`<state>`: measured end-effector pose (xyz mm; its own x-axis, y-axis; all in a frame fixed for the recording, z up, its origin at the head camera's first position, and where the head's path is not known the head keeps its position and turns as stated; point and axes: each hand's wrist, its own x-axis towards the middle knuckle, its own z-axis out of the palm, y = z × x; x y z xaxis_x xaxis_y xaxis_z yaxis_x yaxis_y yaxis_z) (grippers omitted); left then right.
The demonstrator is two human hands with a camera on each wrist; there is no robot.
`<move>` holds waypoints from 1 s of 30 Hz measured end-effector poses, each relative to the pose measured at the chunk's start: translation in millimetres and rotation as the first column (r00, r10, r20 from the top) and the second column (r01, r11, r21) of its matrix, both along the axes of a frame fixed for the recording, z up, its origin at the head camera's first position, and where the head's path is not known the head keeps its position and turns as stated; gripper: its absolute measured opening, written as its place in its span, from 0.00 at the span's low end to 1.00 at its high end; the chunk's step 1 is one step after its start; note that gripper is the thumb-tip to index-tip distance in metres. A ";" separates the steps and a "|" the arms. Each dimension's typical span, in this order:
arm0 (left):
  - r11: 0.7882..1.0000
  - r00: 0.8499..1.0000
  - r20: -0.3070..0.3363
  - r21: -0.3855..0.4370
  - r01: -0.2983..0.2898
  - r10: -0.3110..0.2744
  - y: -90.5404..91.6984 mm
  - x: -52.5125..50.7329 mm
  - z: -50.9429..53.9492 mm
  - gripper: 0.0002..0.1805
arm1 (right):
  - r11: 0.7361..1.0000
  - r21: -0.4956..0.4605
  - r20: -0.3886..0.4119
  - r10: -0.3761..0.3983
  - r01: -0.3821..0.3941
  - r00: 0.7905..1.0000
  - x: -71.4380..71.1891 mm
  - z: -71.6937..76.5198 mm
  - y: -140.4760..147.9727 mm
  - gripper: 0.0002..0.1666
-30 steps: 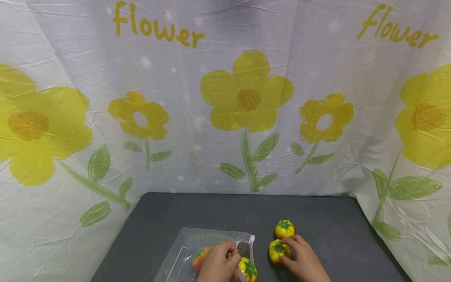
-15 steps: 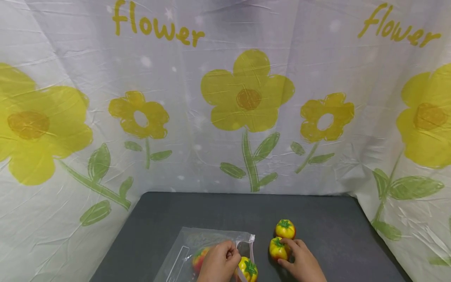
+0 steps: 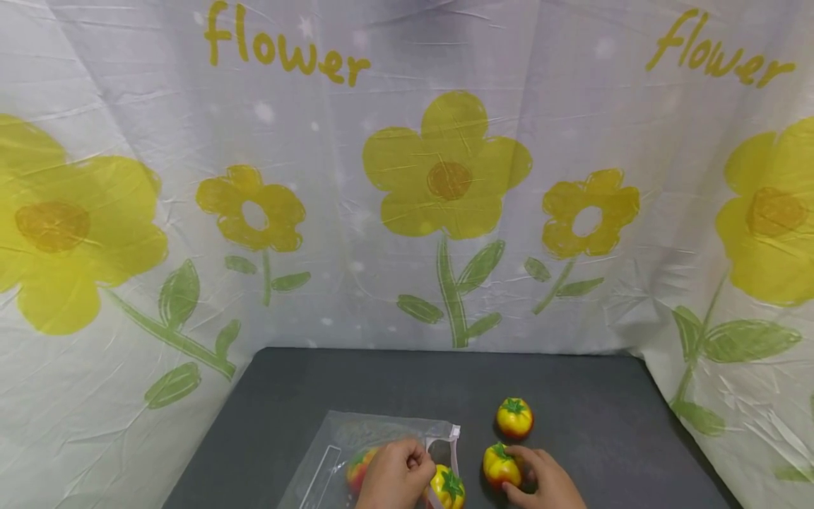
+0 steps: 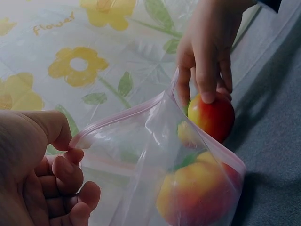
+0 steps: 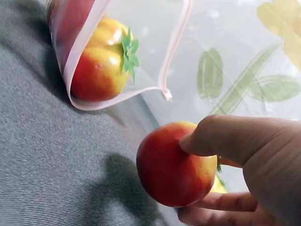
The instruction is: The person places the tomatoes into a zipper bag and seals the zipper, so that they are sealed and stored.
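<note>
My left hand (image 3: 396,475) pinches the pink zip edge of a clear zip-lock bag (image 4: 127,117) between thumb and finger, so its mouth gapes toward the right. One yellow-and-red bell pepper (image 5: 101,61) sits just inside that mouth, its green calyx facing out. Deeper in the bag lies another pepper (image 3: 358,470), partly behind my left hand. To the right of the bag, my right hand (image 3: 547,481) grips a bell pepper (image 5: 174,165) with thumb and fingers; in the right wrist view its red underside shows, with a shadow on the table beside it.
Another yellow-and-red bell pepper (image 3: 514,418) stands on the dark grey table (image 3: 381,378), just behind the held one. A white curtain (image 3: 343,283) printed with yellow flowers hangs along the table's back and sides. The bag's white slider (image 3: 455,430) is at its far right corner.
My right hand has drawn its pepper toward me, opening a gap to the pepper behind, and the pepper has tilted. My left hand and the bag have stayed in place.
</note>
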<state>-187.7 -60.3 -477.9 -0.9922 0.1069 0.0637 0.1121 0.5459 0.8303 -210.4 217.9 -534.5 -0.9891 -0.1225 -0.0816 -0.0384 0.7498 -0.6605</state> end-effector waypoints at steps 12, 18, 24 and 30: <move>0.999 0.999 0.014 -0.026 -0.034 0.035 1.8 1.9 2.6 0.07 | 0.968 -0.170 0.002 0.189 -0.186 0.982 20.8 7.5 12.0 0.31; 0.999 0.997 0.077 -0.048 -0.026 0.029 1.8 3.4 4.2 0.07 | 0.923 -0.297 0.049 0.272 -0.246 0.961 22.3 -3.6 12.8 0.29; 0.998 0.994 0.097 -0.041 -0.041 0.045 3.9 5.2 4.1 0.09 | 0.904 -0.301 0.020 0.324 -0.303 0.946 20.5 -19.1 6.0 0.27; 0.999 0.993 0.106 -0.030 -0.040 0.043 3.5 6.2 4.6 0.09 | 0.889 -0.349 0.031 0.326 -0.295 0.945 20.0 -17.3 -3.4 0.28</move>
<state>-181.5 -56.8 -473.4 -0.9968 0.0653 -0.0454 0.0000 0.5715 0.8206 -190.4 214.6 -551.7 -0.8868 -0.4577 -0.0648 -0.1641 0.4428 -0.8815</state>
